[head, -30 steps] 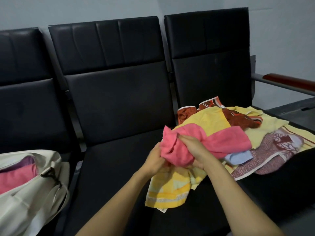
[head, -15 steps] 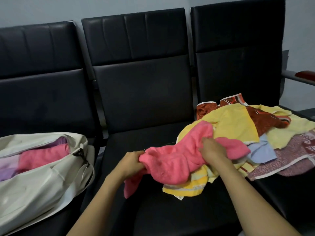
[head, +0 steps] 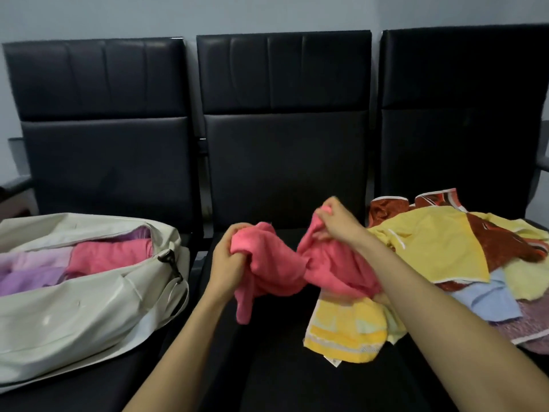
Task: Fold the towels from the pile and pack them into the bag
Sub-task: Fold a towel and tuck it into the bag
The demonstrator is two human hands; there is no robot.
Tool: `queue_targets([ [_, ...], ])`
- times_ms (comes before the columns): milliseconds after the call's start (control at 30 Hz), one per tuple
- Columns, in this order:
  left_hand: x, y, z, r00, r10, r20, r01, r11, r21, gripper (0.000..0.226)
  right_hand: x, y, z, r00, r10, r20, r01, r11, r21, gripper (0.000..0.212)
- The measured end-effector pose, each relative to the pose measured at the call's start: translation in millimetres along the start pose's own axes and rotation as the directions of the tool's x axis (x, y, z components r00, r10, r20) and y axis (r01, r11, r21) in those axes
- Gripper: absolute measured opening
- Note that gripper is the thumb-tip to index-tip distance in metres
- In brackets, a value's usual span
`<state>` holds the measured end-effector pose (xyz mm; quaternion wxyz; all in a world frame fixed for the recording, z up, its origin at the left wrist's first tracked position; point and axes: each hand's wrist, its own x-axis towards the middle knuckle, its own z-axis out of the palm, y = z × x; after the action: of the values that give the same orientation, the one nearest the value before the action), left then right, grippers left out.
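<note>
Black padded seats (head: 282, 162), three in a row, stood against a pale grey wall (head: 267, 13). Over the mid seat the pink towel (head: 285, 272) hung bunched btwn both hands. The L hand (head: 228, 257) was fisted round its left end, w/ one corner dangling below. The R hand (head: 338, 221) sat higher and pinched the other end w/ curled fingers. The towel's right part draped onto a yellow striped towel (head: 347, 328) that lay over the mid seat's right side w/ its label showing. The R forearm crossed in front of the pile (head: 445, 248) and hid part of it. The pile lay on the right-hand seat: a yellow towel on top, a rust patterned one (head: 502, 242), a blue one (head: 487, 298), and a mauve one at the frame edge. On the left-hand seat lay the cream bag (head: 74, 316), unzipped, w/ a folded pink towel (head: 110, 257) and purple towels (head: 32, 278) inside and its strap clip at the near end.

Vs 0.5 s before, the R hand had lifted and left the pile's edge, so the towel was stretched wider and clear of the heap. Vs 1 s before, the hands were no longer close together on one tight bunch.
</note>
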<state>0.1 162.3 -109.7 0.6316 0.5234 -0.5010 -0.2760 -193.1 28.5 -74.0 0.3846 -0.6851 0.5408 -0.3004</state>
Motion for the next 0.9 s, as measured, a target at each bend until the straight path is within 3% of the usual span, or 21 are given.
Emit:
queue_targets([
  [33, 1.0, 5.2, -1.0, 0.996, 0.066, 0.062, -0.067, 0.998, 0.014, 0.047, 16.2, -8.2, -4.1, 0.988, -0.1, -0.119, 0.096, 0.995, -0.04, 0.021],
  [100, 0.2, 7.9, 2.7, 0.957, 0.101, 0.271, -0.158, 0.967, 0.198, 0.059, 36.5, -20.2, -10.2, 0.972, -0.218, -0.087, 0.202, 0.965, -0.167, 0.056],
  [167, -4.9, -2.9, 11.7, 0.855, -0.085, 0.512, -0.185, 0.872, 0.453, 0.071, 45.5, -21.4, -8.1, 0.989, -0.15, 0.002, 0.146, 0.962, -0.231, 0.073],
  [200, -8.5, -13.0, 16.2, 0.769, -0.226, 0.598, -0.18, 0.821, 0.542, 0.075, 42.3, -16.8, -4.4, 0.992, -0.118, 0.043, 0.125, 0.956, -0.265, 0.068],
  [267, -15.6, -31.5, 22.0, 0.585, -0.472, 0.659, -0.162, 0.728, 0.666, 0.082, 28.5, 2.6, 8.6, 0.982, -0.086, 0.171, 0.14, 0.931, -0.337, 0.037],
  [300, -18.2, -36.4, 22.8, 0.531, -0.54, 0.653, -0.159, 0.694, 0.702, 0.085, 17.5, 13.8, 15.5, 0.966, -0.07, 0.247, 0.155, 0.926, -0.343, 0.026],
  [333, -18.9, -39.1, 22.0, 0.524, -0.564, 0.638, -0.143, 0.68, 0.719, 0.084, 3.5, 22.5, 19.9, 0.941, -0.053, 0.335, 0.183, 0.911, -0.371, 0.026],
  [433, -16.6, -35.5, 19.0, 0.623, -0.553, 0.554, -0.071, 0.665, 0.743, 0.063, -35.0, 45.8, 28.5, 0.832, -0.001, 0.554, 0.316, 0.823, -0.472, 0.035],
  [500, -14.7, -32.3, 18.2, 0.641, -0.597, 0.482, -0.15, 0.519, 0.842, 0.054, -52.9, 61.7, 32.0, 0.791, 0.011, 0.612, 0.312, 0.853, -0.418, 0.041],
  [567, -16.2, -31.9, 18.5, 0.653, -0.643, 0.4, -0.219, 0.346, 0.912, 0.048, -65.5, 75.4, 37.8, 0.798, -0.033, 0.602, 0.342, 0.846, -0.408, 0.042],
  [633, -21.0, -33.9, 19.8, 0.745, -0.561, 0.362, -0.194, 0.337, 0.921, 0.034, -74.0, 87.0, 47.2, 0.828, -0.146, 0.541, 0.423, 0.796, -0.433, 0.024],
  [733, -30.5, -35.4, 20.7, 0.883, -0.378, 0.278, -0.035, 0.538, 0.842, 0.017, -83.2, 86.6, 56.6, 0.892, -0.329, 0.311, 0.43, 0.83, -0.356, 0.01],
  [800, -31.0, -33.3, 17.7, 0.9, -0.353, 0.255, -0.011, 0.566, 0.824, 0.022, -82.3, 75.7, 49.9, 0.95, -0.286, 0.13, 0.306, 0.934, -0.183, 0.013],
  [900, -25.3, -35.8, 7.3, 0.846, -0.445, 0.294, -0.036, 0.502, 0.864, 0.046, -78.9, 64.2, 35.3, 0.986, -0.161, -0.036, 0.164, 0.983, 0.077, 0.017],
])
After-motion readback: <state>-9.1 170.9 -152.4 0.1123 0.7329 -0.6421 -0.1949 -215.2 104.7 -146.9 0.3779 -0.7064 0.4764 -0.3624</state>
